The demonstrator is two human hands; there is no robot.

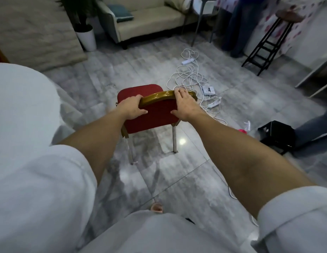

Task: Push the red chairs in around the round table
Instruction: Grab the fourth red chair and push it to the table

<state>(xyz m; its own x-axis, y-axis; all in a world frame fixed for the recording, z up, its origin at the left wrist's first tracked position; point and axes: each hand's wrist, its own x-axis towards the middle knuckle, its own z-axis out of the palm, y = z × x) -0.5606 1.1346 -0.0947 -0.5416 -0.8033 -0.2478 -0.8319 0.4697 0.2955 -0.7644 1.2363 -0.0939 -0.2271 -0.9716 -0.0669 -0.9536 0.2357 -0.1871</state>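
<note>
- Both hands on 1 red chair (149, 114) at centre frame, gripping the gold top rail of its backrest.
- Left hand (130, 108) clamped on the rail's left end, fingers (136, 98) curled over the top, thumb pressed on the red back panel.
- Right hand (184, 105) clamped on the right end, same wrap, thumb on the padding.
- Chair standing clear on the tiled floor (186, 179), seat pointing toward the top of the frame, not toward the round counter (22, 106).
- Counter's white-draped edge filling the left side of the frame; chair well apart from it, nothing tucked under.
- Progress, as a judgement: early for this chair — gripped but not turned or pushed in; only 1 red chair in view, so count of others done impossible to tell.
- Left to do: swing the chair to the left, line the seat up with the counter edge, slide it under the cloth.
- Open room: bare tile between chair and counter, also lower centre of the frame.
- Hazards: tangle of white cables (191, 79) and power strips just right of and above the chair; legs could snag if dragged that way.
- Black crate (276, 134) at the right edge, well apart; sofa (146, 21) at the top, out of the way.
</note>
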